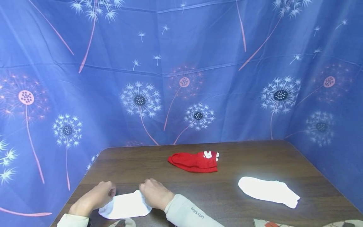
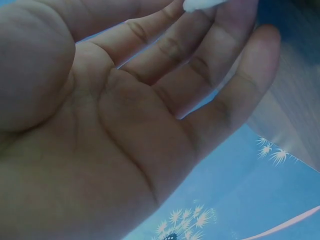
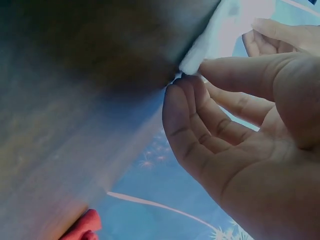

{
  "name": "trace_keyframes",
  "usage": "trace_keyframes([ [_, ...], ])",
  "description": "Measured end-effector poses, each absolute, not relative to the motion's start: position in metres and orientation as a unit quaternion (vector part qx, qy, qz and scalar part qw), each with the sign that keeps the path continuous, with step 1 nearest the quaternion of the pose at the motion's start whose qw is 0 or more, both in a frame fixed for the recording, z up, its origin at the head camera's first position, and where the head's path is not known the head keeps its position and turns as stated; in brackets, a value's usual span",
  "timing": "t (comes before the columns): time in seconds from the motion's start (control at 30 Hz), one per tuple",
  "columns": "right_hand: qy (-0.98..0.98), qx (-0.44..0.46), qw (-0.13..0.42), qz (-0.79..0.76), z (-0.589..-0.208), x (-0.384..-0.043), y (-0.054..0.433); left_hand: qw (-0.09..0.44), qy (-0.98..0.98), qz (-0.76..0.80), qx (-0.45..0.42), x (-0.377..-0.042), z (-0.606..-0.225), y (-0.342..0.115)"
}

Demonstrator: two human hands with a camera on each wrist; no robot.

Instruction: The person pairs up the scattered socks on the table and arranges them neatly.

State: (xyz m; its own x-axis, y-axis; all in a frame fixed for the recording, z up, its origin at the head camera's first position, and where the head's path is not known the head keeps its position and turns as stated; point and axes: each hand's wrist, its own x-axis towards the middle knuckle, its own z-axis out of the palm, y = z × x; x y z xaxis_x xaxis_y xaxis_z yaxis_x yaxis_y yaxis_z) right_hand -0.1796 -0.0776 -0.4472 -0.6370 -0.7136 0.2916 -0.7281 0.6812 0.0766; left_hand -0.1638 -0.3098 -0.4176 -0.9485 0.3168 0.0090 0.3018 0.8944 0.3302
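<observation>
Right sleeve (image 1: 195, 212) nearest, left hand (image 1: 97, 197) and right hand (image 1: 156, 193) had fingers (image 3: 181, 117) pinching the white sock (image 1: 127, 205) at ten and two o'clock, seemingly light, floppy, best held there!

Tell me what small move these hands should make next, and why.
Probably draw the left hand and right hand gently apart to straighten the near white sock: each pinches an edge of it, and it looks shorter than the other white sock, which lies stretched out.
</observation>
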Motion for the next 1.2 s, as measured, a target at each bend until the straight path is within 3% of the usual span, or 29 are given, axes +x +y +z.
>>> trace_keyframes([
  [0.6, -0.896, 0.346, 0.082, 0.268, -0.435, -0.193, -0.068, 0.038, 0.975, 0.188, 0.116, -0.168, -0.417, -0.313],
  [0.87, -0.903, 0.344, 0.108, 0.232, -0.433, -0.193, -0.066, 0.019, 0.971, 0.19, 0.143, -0.169, -0.419, -0.314],
  [1.2, -0.915, 0.335, 0.077, 0.214, -0.42, -0.192, -0.057, 0.03, 0.949, 0.228, 0.216, -0.167, -0.417, -0.316],
])
